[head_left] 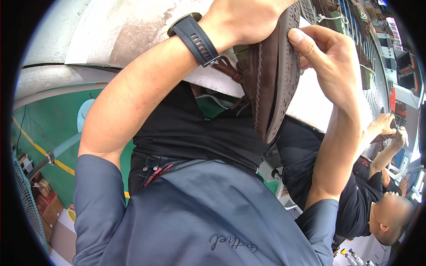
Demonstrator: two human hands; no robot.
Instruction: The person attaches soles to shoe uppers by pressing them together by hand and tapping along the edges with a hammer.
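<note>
A dark brown lace-up shoe (262, 93) is held up on its side over my lap, its toe or heel end pointing down toward me. Its stitched upper faces left and its textured sole faces right, with a dark gap running along the seam between them. My left hand (248, 21), with a black watch on the wrist, is closed around the shoe's upper part; its fingertips are hidden. My right hand (330, 53) grips the sole's edge, thumb pressed on it and fingers curled behind. Brown laces (228, 68) hang from the left side.
A pale worktop (155, 26) lies beyond my knees. At right, a roller conveyor (372, 53) carries more brown shoes. A co-worker (355, 208) sits close on my right, hands on another shoe. Boxes (49, 206) stand on the green floor at left.
</note>
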